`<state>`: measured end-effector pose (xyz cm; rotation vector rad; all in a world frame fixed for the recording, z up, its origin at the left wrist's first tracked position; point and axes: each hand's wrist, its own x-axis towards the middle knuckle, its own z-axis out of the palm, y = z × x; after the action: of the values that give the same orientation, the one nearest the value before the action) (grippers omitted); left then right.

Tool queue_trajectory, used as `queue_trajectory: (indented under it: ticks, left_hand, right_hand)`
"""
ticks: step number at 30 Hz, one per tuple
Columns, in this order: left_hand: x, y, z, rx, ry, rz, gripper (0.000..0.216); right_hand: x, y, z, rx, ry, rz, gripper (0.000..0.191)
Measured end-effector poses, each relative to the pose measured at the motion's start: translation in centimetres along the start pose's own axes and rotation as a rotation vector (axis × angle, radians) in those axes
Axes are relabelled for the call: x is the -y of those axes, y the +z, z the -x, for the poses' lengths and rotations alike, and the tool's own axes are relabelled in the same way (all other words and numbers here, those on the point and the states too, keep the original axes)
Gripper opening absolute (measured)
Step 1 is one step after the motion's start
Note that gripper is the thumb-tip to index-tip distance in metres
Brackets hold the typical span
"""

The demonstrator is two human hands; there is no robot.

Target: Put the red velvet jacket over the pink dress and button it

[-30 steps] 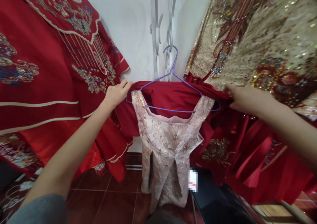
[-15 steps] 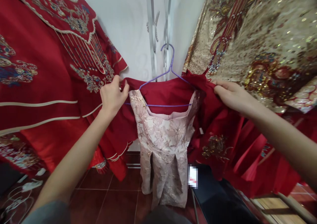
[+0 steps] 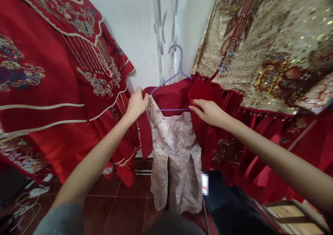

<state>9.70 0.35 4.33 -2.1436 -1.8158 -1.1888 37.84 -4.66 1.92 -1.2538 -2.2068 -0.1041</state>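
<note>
A purple wire hanger [image 3: 181, 60] hooks onto the white metal stand, and a pale pink floral dress [image 3: 177, 138] hangs from it. Behind and around the dress's shoulders lies a dark red garment [image 3: 171, 97]. My left hand [image 3: 137, 104] is closed on the red garment's edge beside the dress's left strap. With thumb and fingers pinched, my right hand [image 3: 206, 112] holds the red cloth in front of the dress's right shoulder, covering that strap. The cloth falls down both sides of the dress.
Red embroidered robes [image 3: 65, 72] hang at the left. A gold sequined garment [image 3: 249, 54] hangs at the right above red skirts. The white metal stand [image 3: 156, 23] rises behind. White cables [image 3: 28, 202], a black seat-like surface [image 3: 229, 207] and a wooden frame [image 3: 293, 216] are low down.
Both hands have moved inward, the right one further and lower. The red garment, stretched wide before, now wraps closer round the dress and covers its right strap.
</note>
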Motion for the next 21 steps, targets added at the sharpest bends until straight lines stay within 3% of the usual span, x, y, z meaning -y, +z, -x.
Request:
queue_trajectory:
  ticks: [3,5,7,9,10,13,16,18,21]
  left_hand:
    - [-2.7,0.1,0.6,-0.187,-0.044,0.439,0.016]
    - [-4.4,0.7,2.0,-0.25,0.047,0.65,0.02]
    - [-5.1,2.1,3.5,-0.147,0.154,0.718,0.021]
    - [-4.3,4.0,4.3,0.139,0.179,0.68,0.022]
    - [-3.4,5.0,4.2,0.211,0.13,0.639,0.021]
    - [0.3,6.9,2.5,0.18,0.025,0.431,0.013]
    - [3.0,6.8,-0.4,0.145,-0.087,0.326,0.011]
    - [3.5,6.1,-1.7,0.06,-0.098,0.331,0.011]
    - [1.8,5.2,-1.1,0.008,-0.011,0.355,0.012]
  right_hand:
    - [2.3,0.2,-0.8,-0.003,-0.04,-0.104,0.025]
    - [3.3,0.1,-0.9,0.009,-0.068,-0.179,0.026]
    - [3.5,0.1,-0.7,0.027,-0.082,-0.225,0.027]
    - [2.9,0.1,-0.2,0.043,-0.064,-0.228,0.028]
    - [2.4,0.1,0.1,0.054,-0.043,-0.212,0.029]
    - [0.9,-0.1,1.0,0.092,0.029,-0.145,0.027]
    - [0.2,-0.4,1.8,0.117,0.055,-0.149,0.022]
    - [0.1,-0.5,2.1,0.124,0.043,-0.163,0.02]
    - [0.4,-0.2,1.8,0.123,0.002,-0.158,0.017]
